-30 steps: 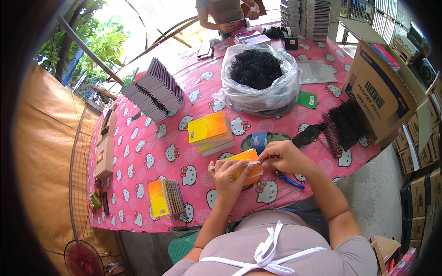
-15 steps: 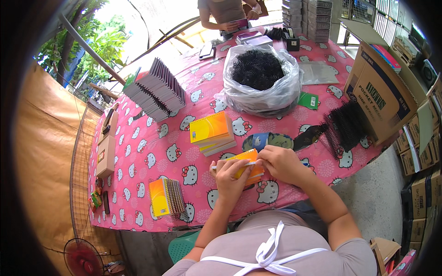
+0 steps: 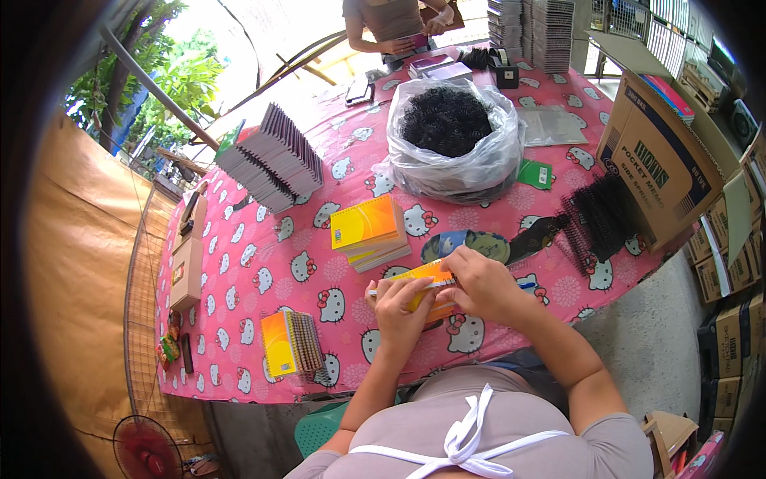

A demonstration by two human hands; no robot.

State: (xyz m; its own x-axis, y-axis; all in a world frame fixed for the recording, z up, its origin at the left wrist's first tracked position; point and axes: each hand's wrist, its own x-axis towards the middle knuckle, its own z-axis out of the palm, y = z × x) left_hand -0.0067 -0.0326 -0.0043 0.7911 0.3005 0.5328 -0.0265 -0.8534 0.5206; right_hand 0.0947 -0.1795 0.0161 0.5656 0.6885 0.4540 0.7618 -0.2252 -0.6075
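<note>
A small orange and yellow pocket notebook [image 3: 431, 274] is between my two hands near the front edge of the table. My left hand [image 3: 399, 307] is closed around its near left side, thumb and fingers pressing it. The fingers of my right hand [image 3: 481, 281] pinch at its right end, along the edge where the binding seems to be; the fingertips hide the detail. Just beyond lies a stack of yellow-orange notebooks [image 3: 367, 225]. To the left, another stack of spiral-bound notebooks [image 3: 279, 343] stands by the table edge.
A plastic bag [image 3: 451, 172] of black spiral coils stands mid-table. More coils [image 3: 598, 219] lie by an open cardboard box [image 3: 662, 152] at right. Tall notebook stacks [image 3: 271, 164] stand far left. A person [image 3: 395, 28] holds something at the far side. A pink patterned cloth [image 3: 239, 319] covers the table.
My right hand has shifted slightly up and its fingers have moved along the notebook's end. The left hand keeps its grip.
</note>
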